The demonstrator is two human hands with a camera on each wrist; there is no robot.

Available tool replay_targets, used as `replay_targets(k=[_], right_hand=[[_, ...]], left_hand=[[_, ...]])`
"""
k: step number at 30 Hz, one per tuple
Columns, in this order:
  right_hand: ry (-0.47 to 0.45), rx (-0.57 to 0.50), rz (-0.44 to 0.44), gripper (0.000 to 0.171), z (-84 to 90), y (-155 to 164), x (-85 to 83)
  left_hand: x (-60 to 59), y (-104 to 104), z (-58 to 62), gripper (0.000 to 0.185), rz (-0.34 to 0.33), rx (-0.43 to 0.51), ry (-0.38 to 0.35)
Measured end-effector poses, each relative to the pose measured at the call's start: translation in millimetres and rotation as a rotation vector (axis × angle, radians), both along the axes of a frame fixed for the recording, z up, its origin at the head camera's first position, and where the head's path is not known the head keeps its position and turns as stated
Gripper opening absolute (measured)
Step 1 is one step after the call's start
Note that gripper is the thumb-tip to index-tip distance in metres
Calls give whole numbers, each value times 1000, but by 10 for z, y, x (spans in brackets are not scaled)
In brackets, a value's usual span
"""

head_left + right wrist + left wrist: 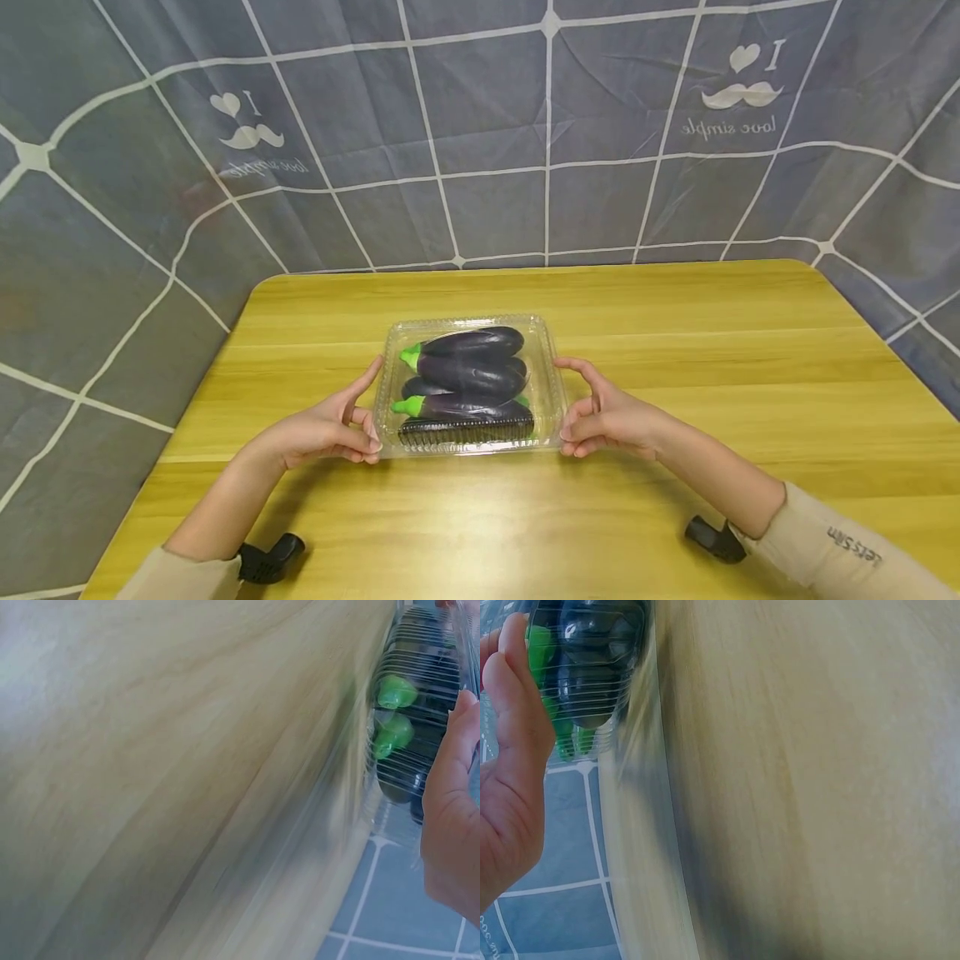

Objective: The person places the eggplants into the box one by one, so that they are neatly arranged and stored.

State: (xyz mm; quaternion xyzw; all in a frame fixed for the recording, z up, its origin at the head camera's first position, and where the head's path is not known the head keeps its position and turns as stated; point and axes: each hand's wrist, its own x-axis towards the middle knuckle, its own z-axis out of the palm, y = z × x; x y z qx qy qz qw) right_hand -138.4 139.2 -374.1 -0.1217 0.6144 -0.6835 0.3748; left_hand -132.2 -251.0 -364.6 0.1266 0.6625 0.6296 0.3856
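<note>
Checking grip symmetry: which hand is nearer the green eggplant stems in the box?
Left. The left hand touches the clear box on the side where the green stems point; the right hand holds the opposite side.

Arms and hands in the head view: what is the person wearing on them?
Both hands, left and right, are bare, with no gloves or rings to be seen. Beige long sleeves cover the lower arms; the right sleeve bears small dark lettering near the cuff, and the left sleeve looks plain. A black device sits at each wrist, left and right.
</note>
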Motion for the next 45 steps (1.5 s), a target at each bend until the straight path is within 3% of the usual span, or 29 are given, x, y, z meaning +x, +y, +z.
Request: replay_targets(k=[23, 38, 45], right_hand=[[-24, 23, -65, 93, -11, -63, 18], [-34, 0, 12, 96, -21, -4, -17], [48, 79, 57, 88, 3, 99, -66]], left_hand=[[12, 10, -14, 114, 3, -8, 11], [-14, -40, -30, 112, -34, -5, 28], [-22, -56, 10, 111, -34, -55, 66]])
